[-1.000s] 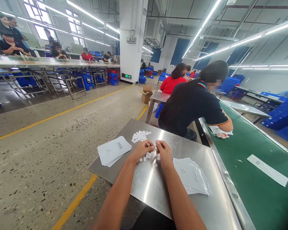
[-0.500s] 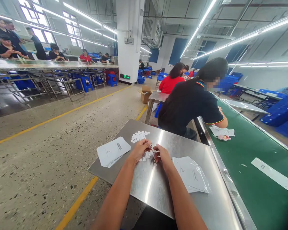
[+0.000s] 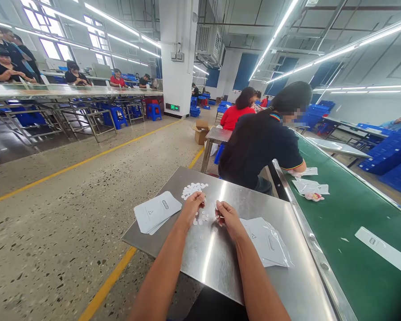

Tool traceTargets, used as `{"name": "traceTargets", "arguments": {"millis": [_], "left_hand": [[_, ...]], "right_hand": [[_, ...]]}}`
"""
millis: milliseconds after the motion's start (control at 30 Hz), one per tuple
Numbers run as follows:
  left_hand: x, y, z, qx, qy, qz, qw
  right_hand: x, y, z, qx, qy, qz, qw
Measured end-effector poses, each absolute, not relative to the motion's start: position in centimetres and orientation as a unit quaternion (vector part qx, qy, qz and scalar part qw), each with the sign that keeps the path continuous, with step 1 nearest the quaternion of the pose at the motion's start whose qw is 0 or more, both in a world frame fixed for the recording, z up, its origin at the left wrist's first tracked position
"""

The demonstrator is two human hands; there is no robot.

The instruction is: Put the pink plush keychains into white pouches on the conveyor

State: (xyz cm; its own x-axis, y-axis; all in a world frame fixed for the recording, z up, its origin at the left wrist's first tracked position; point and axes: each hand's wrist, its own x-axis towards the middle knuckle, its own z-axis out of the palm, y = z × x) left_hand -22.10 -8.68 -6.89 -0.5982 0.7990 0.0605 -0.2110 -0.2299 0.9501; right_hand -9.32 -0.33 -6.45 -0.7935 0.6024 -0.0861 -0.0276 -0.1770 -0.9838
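Note:
My left hand [image 3: 193, 206] rests on the steel table [image 3: 220, 263] with its fingers curled over small white round discs [image 3: 203, 218] scattered there. My right hand [image 3: 226, 214] is close beside it, fingers pinched together; what it pinches is too small to make out. A bigger heap of the white discs [image 3: 191, 189] lies just beyond my left hand. A stack of white printed cards [image 3: 157, 211] sits to the left. Clear plastic pouches [image 3: 267, 243] lie piled to the right, by my right wrist.
A green conveyor belt [image 3: 354, 218] runs along the right, carrying a white strip [image 3: 386, 251] and small packets [image 3: 310, 187]. A person in a dark shirt [image 3: 259, 145] sits ahead at the belt. More workers, steel benches and blue crates stand farther off.
My hands have drawn slightly apart; the left moved toward the heap of discs. The white strip on the belt has travelled onward, and the person ahead has set down another packet.

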Motion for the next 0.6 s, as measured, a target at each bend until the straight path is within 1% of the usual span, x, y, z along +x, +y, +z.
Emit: {"name": "traceTargets", "arguments": {"millis": [133,233,400,600], "left_hand": [[-21.2,-8.9,-6.6,0.358,0.542,0.658,0.38],[-20.8,-9.0,-6.5,0.385,0.567,0.63,0.365],[-20.8,-8.9,-6.7,0.395,0.6,0.624,0.308],[-21.3,-9.1,-6.5,0.378,0.608,0.634,0.293]], "right_hand": [[-9.1,-0.1,-6.5,-0.248,-0.602,0.723,0.232],[-9.3,-0.2,-6.8,-0.256,-0.606,0.712,0.245],[-9.7,-0.3,-7.1,-0.271,-0.618,0.693,0.254],[-8.9,0.2,-6.7,-0.278,-0.625,0.677,0.273]]}}
